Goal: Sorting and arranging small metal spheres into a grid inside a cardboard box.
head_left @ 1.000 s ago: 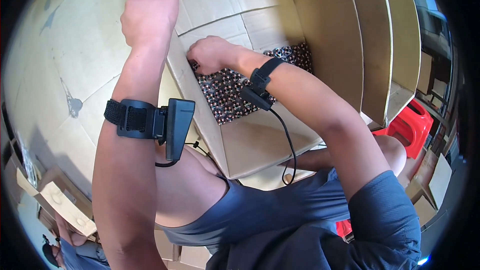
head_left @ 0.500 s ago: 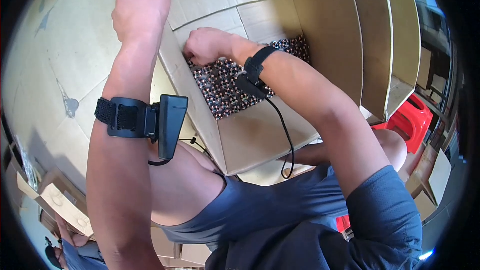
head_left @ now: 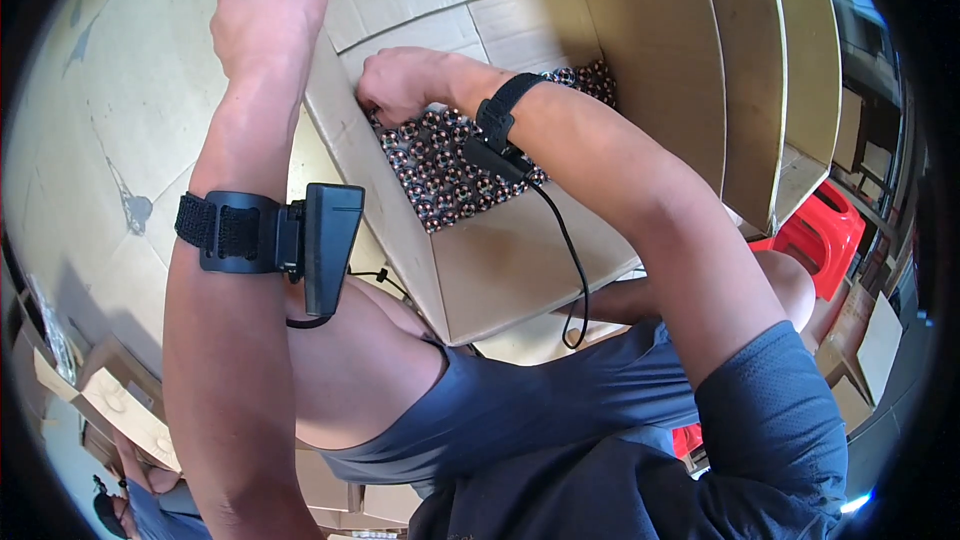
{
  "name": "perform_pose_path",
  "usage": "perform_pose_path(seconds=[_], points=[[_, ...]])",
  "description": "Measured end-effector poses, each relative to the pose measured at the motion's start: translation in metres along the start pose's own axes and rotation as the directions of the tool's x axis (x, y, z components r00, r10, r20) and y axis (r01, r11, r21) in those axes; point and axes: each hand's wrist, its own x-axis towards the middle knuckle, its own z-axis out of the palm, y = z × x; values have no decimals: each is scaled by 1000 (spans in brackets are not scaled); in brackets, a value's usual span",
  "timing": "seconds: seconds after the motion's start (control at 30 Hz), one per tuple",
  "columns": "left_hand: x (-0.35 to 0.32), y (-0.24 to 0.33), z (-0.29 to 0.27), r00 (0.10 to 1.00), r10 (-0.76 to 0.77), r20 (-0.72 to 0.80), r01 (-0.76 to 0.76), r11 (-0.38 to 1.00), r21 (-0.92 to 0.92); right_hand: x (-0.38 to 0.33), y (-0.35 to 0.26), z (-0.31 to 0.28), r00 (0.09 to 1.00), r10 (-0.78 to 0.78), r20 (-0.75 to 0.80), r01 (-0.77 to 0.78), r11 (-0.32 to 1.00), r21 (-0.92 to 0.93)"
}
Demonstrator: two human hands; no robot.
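Observation:
My left hand [head_left: 270, 20] is closed around the upper rim of a large open cardboard box [head_left: 530, 270], at its left wall. Inside the box, my right hand [head_left: 400, 85] reaches down with curled fingers at the left edge of a layer of small shiny round pieces [head_left: 445, 165]. These look dark and silvery with coppery centres, packed close in rows; their exact kind is unclear. The right fingertips are hidden, so I cannot see what they grip. Each forearm carries a strapped black device, the left one [head_left: 335, 250] bulkier in view.
Tall cardboard flaps [head_left: 740, 70] stand along the box's right side. Beyond them is a red plastic stool [head_left: 825, 240]. Opened cartons [head_left: 125, 415] lie at lower left, near another person [head_left: 160, 510]. A black cable [head_left: 570, 270] loops below my right wrist. My bare legs flank the box.
Both hands and the box appear slightly farther left and up in the view. The right hand stays at the layer's left edge, and the left keeps its hold on the rim.

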Motion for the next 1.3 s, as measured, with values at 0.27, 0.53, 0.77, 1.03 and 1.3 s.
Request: perform_pose_path(seconds=[0.27,0.53,0.77,1.03,1.3], points=[[3,0,4,1000,-17,-21,17,1000,2,4,4,2,1000,-6,30,5,999,34],[5,-3,6,1000,-15,-2,15,1000,4,1,6,5,999,-35,29,35,999,-17],[-2,1,1,1000,-10,3,11,997,-76,2,1,-4,998,42,44,-46,994,98],[2,4,0,1000,-5,7,5,1000,-23,7,6,-5,995,-21,101,13,996,85],[-1,5,2,1000,12,19,-12,1000,-23,10,9,5,998,56,32,-58,996,67]])
